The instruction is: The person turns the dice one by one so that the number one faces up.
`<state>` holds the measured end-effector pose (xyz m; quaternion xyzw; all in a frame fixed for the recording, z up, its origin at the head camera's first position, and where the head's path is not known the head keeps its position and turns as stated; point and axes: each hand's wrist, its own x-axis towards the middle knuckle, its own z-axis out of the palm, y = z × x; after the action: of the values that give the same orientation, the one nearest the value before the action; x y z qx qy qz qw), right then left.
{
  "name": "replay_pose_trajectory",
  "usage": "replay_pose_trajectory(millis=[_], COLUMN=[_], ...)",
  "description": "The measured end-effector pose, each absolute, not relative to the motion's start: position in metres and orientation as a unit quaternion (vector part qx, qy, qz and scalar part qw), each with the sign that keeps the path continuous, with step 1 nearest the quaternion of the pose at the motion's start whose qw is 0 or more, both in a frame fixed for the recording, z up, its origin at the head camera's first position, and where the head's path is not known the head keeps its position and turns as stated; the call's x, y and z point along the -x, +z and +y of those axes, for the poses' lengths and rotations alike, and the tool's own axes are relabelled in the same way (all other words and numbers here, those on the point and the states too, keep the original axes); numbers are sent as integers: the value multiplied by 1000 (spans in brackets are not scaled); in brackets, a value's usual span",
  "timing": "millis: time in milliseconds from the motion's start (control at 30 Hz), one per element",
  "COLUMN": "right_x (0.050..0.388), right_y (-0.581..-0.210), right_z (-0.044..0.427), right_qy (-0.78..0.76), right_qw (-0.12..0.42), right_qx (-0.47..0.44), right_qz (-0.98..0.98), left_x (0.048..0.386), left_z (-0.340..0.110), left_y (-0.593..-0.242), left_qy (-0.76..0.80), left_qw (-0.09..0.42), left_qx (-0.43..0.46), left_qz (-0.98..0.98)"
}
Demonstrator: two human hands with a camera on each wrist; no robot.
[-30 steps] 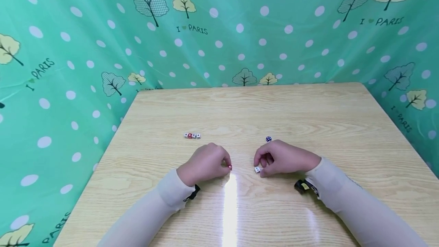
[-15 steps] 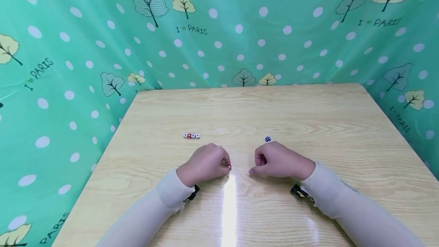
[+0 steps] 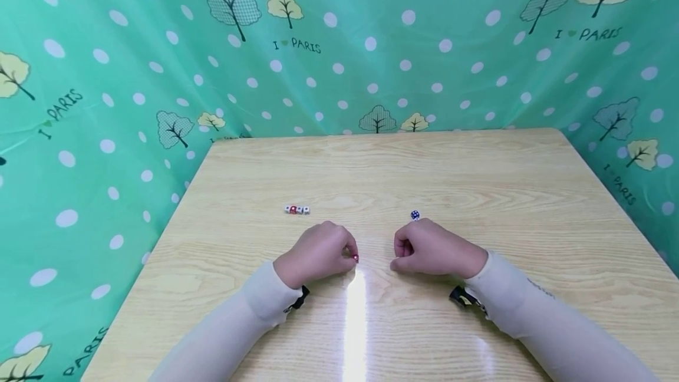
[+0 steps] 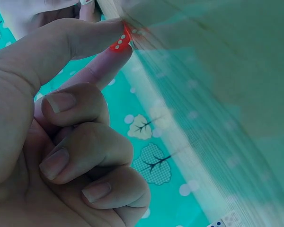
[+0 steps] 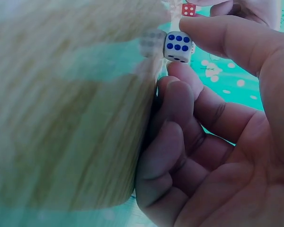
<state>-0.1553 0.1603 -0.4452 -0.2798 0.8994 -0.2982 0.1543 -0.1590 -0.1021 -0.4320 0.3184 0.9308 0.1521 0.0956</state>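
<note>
My left hand (image 3: 320,254) pinches a small red die (image 4: 121,41) with white pips between thumb and index finger, low at the tabletop; its other fingers are curled in. Across a short gap, my right hand (image 3: 437,247) has thumb and index fingertip on either side of a white die (image 5: 177,46) with blue pips, which sits on the table surface. The head view hides this white die behind the hand. In the right wrist view the red die (image 5: 189,9) shows beyond it, by the left hand.
A short row of several dice, white ones (image 3: 306,210) and a red one (image 3: 293,210), lies left of centre. Just beyond the right hand is a blue die (image 3: 415,214), with a bit of white beside it. Light glares on the wooden table (image 3: 424,335).
My right hand has turned slightly and its fingers have drawn in around the white die, which the head view showed one second ago. The left hand has stayed put with the red die.
</note>
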Motion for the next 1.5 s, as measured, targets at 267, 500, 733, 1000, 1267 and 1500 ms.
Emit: replay_pose_trajectory(millis=[267, 500, 733, 1000, 1267, 1500], right_x=[160, 167, 169, 171, 171, 169], right_y=[-447, -446, -446, -447, -449, -448], right_z=[166, 170, 173, 175, 173, 172], right_qy=[-321, -339, -347, -352, -345, -342], right_qw=[189, 184, 176, 178, 157, 137], right_qx=[260, 253, 252, 229, 226, 224], right_qz=[891, 887, 886, 890, 897, 902], left_x=[159, 160, 159, 159, 159, 159], left_z=[-102, -103, -103, -103, -102, -102], left_y=[-433, -432, -430, -429, -430, -428], left_qy=[154, 149, 143, 144, 144, 147], left_qw=[99, 92, 93, 98, 95, 97], left_qx=[-321, -323, -323, -319, -319, -318], left_qz=[929, 930, 931, 931, 932, 932])
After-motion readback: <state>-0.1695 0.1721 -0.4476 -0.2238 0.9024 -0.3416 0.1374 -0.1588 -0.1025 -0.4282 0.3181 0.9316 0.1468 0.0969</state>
